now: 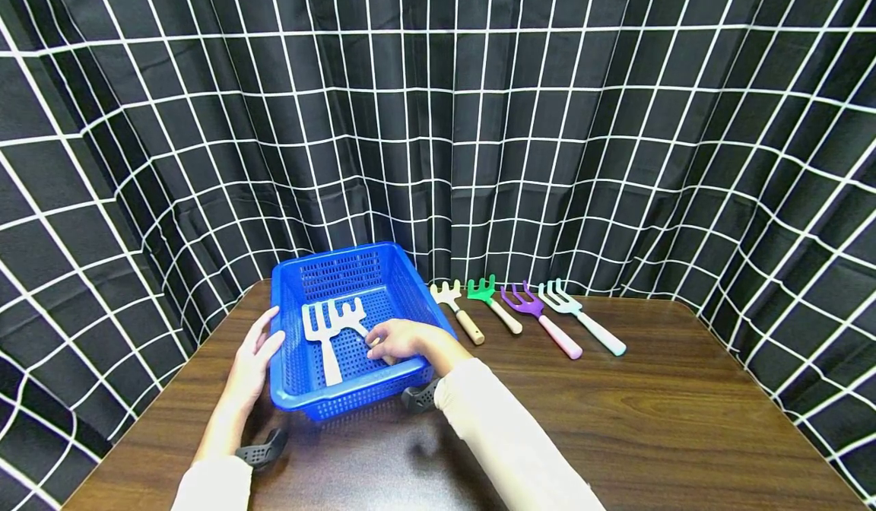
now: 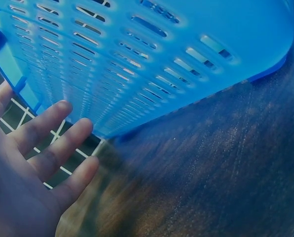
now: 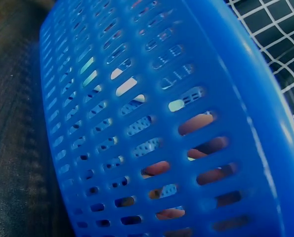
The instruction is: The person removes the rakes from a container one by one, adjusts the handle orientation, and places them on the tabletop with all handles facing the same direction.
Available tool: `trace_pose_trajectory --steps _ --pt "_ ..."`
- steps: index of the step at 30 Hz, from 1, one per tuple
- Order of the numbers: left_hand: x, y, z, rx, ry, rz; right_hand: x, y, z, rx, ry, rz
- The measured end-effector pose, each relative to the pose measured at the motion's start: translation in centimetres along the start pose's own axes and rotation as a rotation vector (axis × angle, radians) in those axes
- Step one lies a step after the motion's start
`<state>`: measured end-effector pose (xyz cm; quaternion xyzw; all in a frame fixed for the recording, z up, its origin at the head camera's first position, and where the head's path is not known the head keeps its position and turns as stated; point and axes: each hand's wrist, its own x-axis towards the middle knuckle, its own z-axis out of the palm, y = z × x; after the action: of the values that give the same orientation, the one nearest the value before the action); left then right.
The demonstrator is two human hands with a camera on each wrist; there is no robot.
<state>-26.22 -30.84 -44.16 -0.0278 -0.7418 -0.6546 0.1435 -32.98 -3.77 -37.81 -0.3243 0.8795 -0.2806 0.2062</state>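
Note:
The blue perforated plastic basket [image 1: 356, 391] stands on the table's left part. Inside it lie two small garden hand forks: a white one [image 1: 330, 355] on the left, and beside it another with pale tines [image 1: 351, 318] and a wooden handle. My right hand [image 1: 404, 338] reaches over the right rim and pinches that wooden handle; the basket wall partly hides these fingers in the right wrist view. My left hand [image 1: 249, 363] is at the basket's left rim, thumb and a fingertip touching it. In the left wrist view the other fingers [image 2: 63, 148] are spread, fairly straight, beside the outer wall.
Right of the basket lie several more hand forks in a row: one with cream tines [image 1: 469, 327], a green one [image 1: 482, 290], a purple one with pink handle [image 1: 561, 338] and a pale blue one [image 1: 602, 334]. A black gridded curtain [image 1: 520, 153] surrounds the wooden table [image 1: 650, 420].

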Motion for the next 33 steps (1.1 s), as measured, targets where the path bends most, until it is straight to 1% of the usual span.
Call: trace_pose_trajectory --steps 5,8,14,19,21,24,27,30,33 --pt "-0.01 -0.08 0.10 -0.023 0.006 0.008 -0.04 -0.15 -0.11 0.044 0.071 0.028" --pt "0.00 -0.23 0.09 -0.017 0.014 0.010 -0.08 -0.21 -0.22 0.063 0.096 0.020" --pt "-0.09 -0.21 0.07 -0.011 0.020 0.006 -0.11 -0.08 -0.36 0.003 0.220 -0.019" --pt "-0.12 -0.26 0.07 0.008 0.020 0.000 -0.25 0.01 -0.30 0.054 0.297 -0.007" --pt "-0.14 -0.34 0.07 0.006 0.016 0.000 -0.26 0.08 -0.30 0.042 0.333 -0.011" --pt "-0.16 -0.43 0.08 -0.007 0.007 0.008 -0.25 0.16 -0.37 0.006 0.411 -0.031" --pt "-0.14 -0.40 0.11 -0.017 0.001 0.015 -0.25 0.13 -0.51 0.001 0.527 -0.035" --pt "-0.12 -0.25 0.18 -0.011 0.006 0.017 -0.29 0.01 -0.64 0.022 0.654 -0.016" --pt "-0.15 -0.10 0.26 -0.008 0.016 0.017 -0.40 -0.17 -0.77 0.015 0.743 0.014"
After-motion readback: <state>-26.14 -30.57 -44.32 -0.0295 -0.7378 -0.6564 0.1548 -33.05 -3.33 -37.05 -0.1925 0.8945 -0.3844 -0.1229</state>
